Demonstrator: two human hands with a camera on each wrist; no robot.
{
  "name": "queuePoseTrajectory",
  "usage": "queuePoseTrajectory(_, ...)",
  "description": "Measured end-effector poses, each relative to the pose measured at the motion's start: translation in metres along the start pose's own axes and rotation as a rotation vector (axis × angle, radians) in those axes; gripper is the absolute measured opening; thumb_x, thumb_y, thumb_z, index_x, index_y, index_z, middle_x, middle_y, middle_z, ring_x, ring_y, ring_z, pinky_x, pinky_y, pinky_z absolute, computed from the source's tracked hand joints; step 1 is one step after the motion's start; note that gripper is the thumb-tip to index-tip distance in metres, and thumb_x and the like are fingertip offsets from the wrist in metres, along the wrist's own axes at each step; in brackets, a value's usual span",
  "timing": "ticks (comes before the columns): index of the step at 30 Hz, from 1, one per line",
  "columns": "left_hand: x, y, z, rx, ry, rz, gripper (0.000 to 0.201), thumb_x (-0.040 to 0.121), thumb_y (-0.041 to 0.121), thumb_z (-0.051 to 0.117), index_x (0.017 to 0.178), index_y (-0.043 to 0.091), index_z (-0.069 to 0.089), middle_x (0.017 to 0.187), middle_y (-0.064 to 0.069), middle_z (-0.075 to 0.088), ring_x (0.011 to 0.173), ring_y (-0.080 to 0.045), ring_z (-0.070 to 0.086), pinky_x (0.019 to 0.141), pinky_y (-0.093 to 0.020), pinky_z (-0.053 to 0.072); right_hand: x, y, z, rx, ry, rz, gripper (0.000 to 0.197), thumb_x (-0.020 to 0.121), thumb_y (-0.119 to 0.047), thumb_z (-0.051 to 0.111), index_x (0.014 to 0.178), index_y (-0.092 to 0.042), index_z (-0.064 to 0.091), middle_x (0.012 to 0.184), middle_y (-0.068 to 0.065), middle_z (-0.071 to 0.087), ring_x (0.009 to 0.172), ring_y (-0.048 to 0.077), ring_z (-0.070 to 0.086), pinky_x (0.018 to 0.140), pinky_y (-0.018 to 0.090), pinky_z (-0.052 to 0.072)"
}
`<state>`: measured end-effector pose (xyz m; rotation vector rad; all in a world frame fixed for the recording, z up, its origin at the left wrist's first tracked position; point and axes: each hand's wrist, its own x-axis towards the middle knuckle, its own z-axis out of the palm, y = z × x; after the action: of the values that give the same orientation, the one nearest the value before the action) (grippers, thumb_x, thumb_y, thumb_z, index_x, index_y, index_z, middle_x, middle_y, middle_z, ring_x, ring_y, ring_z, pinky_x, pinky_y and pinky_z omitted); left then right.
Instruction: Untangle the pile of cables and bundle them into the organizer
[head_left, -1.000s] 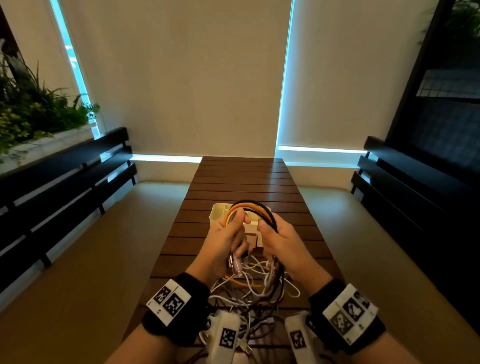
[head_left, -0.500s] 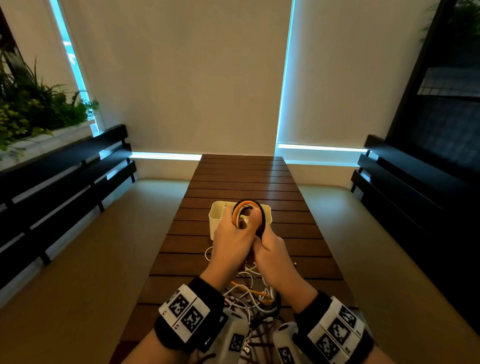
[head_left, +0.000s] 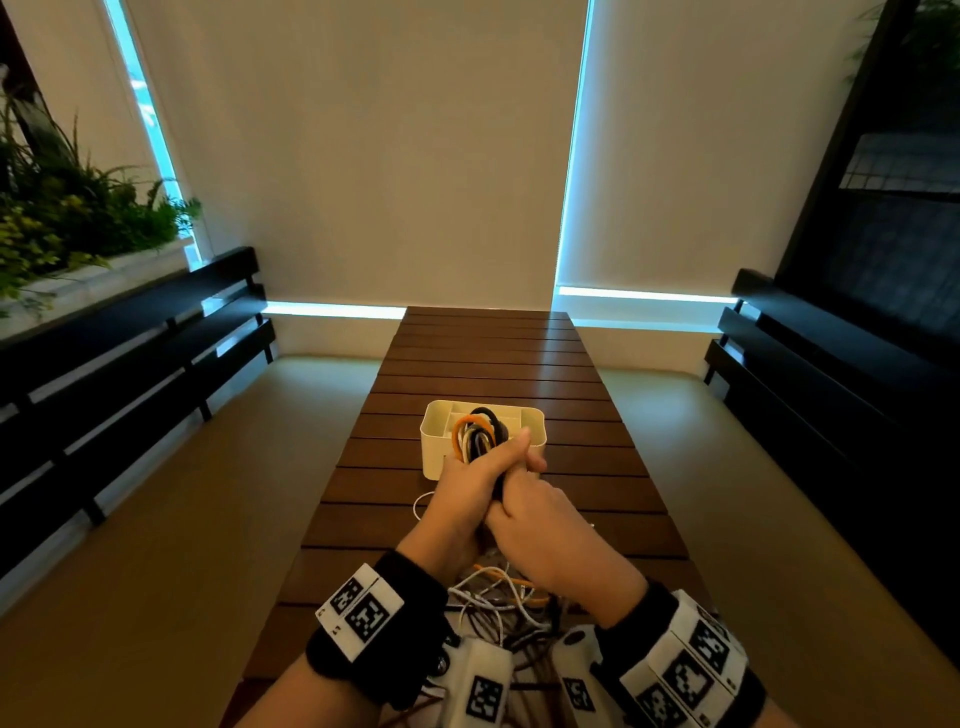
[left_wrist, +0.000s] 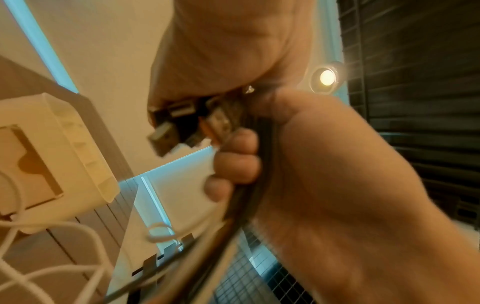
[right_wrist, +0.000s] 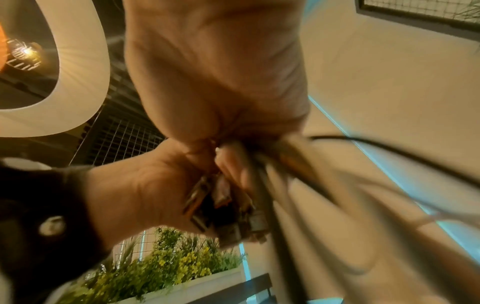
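Both hands clasp one coiled cable bundle just in front of the organizer.

Head view: left hand (head_left: 467, 488) and right hand (head_left: 540, 525) wrap the cable bundle (head_left: 478, 434), its loops at 12 o'clock from the fists, over the white organizer (head_left: 434, 447) on the tabletop (head_left: 488, 358); the loose cable pile (head_left: 498, 597) lies at 6 o'clock. Left wrist view: metal plugs (left_wrist: 166, 135) jut from curled fingers (left_wrist: 237, 164), organizer at 9 o'clock. Right wrist view: blurred, apparently the same grip.

dim warm room | cyan window glow | wrist views motion-blurred
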<state>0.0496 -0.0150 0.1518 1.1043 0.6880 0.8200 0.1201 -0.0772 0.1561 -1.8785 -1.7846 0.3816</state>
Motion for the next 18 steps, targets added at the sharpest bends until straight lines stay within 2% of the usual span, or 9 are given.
queuePoseTrajectory(2, 0.001, 0.005, -0.001, -0.022, -0.025, -0.011, 0.032, 0.087, 0.026, 0.063, 0.088, -0.005, 0.068, 0.089, -0.006, 0.075, 0.075, -0.012, 0.070, 0.066, -0.025, 0.056, 0.000, 0.002, 0.005, 0.181, -0.005, 0.065, 0.055, 0.094, -0.019, 0.039, 0.142, -0.020, 0.010, 0.102, 0.011, 0.055, 0.066, 0.009, 0.048, 0.055, 0.018, 0.035)
queuePoseTrajectory(3, 0.003, 0.008, -0.002, -0.054, -0.042, -0.014, 0.029, 0.089, 0.026, 0.060, 0.086, -0.003, 0.067, 0.096, -0.007, 0.074, 0.080, -0.012, 0.070, 0.066, -0.025, 0.056, 0.001, 0.003, 0.008, 0.252, 0.034, 0.070, 0.055, 0.093, -0.018, 0.042, 0.138, -0.024, 0.011, 0.103, 0.010, 0.055, 0.067, 0.011, 0.050, 0.055, 0.017, 0.036)
queuePoseTrajectory(5, 0.006, 0.016, -0.007, -0.153, -0.075, -0.041, 0.030, 0.092, 0.026, 0.055, 0.078, 0.000, 0.064, 0.100, -0.009, 0.074, 0.084, -0.018, 0.070, 0.065, -0.029, 0.058, 0.003, 0.007, 0.012, 0.412, 0.163, 0.044, 0.042, 0.090, -0.015, 0.053, 0.116, -0.028, 0.023, 0.104, 0.012, 0.061, 0.074, 0.012, 0.059, 0.058, 0.012, 0.042)
queuePoseTrajectory(7, 0.008, 0.021, -0.010, -0.196, -0.085, -0.070, 0.035, 0.093, 0.029, 0.054, 0.068, 0.006, 0.058, 0.092, -0.010, 0.074, 0.084, -0.022, 0.069, 0.068, -0.035, 0.059, 0.003, 0.009, 0.011, 0.604, 0.245, 0.060, 0.046, 0.084, -0.011, 0.063, 0.094, -0.032, 0.024, 0.098, 0.011, 0.065, 0.069, 0.007, 0.063, 0.059, 0.013, 0.047)
queuePoseTrajectory(8, 0.008, 0.020, -0.010, -0.188, -0.079, -0.068, 0.036, 0.093, 0.032, 0.054, 0.066, 0.008, 0.056, 0.088, -0.010, 0.074, 0.084, -0.022, 0.067, 0.073, -0.038, 0.057, 0.003, 0.010, 0.010, 0.648, 0.263, 0.083, 0.049, 0.081, -0.010, 0.067, 0.089, -0.031, 0.023, 0.094, 0.008, 0.065, 0.065, 0.004, 0.063, 0.057, 0.014, 0.048)
queuePoseTrajectory(10, 0.009, 0.018, -0.008, -0.167, -0.051, -0.038, 0.036, 0.092, 0.034, 0.055, 0.065, 0.010, 0.056, 0.084, -0.012, 0.072, 0.082, -0.022, 0.063, 0.085, -0.041, 0.052, 0.000, 0.009, 0.009, 0.611, 0.301, 0.141, 0.051, 0.075, -0.015, 0.071, 0.084, -0.032, 0.024, 0.084, 0.001, 0.060, 0.056, 0.000, 0.057, 0.052, 0.014, 0.044)
queuePoseTrajectory(12, 0.009, 0.018, -0.004, -0.172, -0.034, -0.003, 0.036, 0.091, 0.034, 0.056, 0.064, 0.011, 0.057, 0.085, -0.013, 0.071, 0.079, -0.020, 0.063, 0.091, -0.041, 0.049, -0.005, 0.007, 0.009, 0.586, 0.371, 0.213, 0.049, 0.070, -0.020, 0.073, 0.081, -0.032, 0.027, 0.077, -0.002, 0.058, 0.054, 0.002, 0.052, 0.050, 0.016, 0.040)
queuePoseTrajectory(15, 0.009, 0.016, 0.001, -0.211, -0.025, 0.062, 0.034, 0.092, 0.033, 0.055, 0.066, 0.010, 0.057, 0.081, -0.010, 0.073, 0.079, -0.018, 0.068, 0.079, -0.039, 0.054, -0.010, 0.008, 0.001, 0.441, 0.379, 0.282, 0.040, 0.067, -0.021, 0.073, 0.083, -0.023, 0.037, 0.083, -0.006, 0.051, 0.065, 0.003, 0.048, 0.052, 0.015, 0.036)
queuePoseTrajectory(18, 0.010, 0.009, 0.005, -0.130, 0.025, 0.134, 0.034, 0.091, 0.033, 0.056, 0.065, 0.011, 0.056, 0.084, -0.014, 0.074, 0.087, -0.026, 0.068, 0.072, -0.036, 0.051, -0.010, 0.010, -0.006, 0.273, 0.169, 0.291, 0.027, 0.071, -0.020, 0.069, 0.068, -0.025, 0.043, 0.073, -0.008, 0.045, 0.061, 0.004, 0.044, 0.050, 0.015, 0.034)
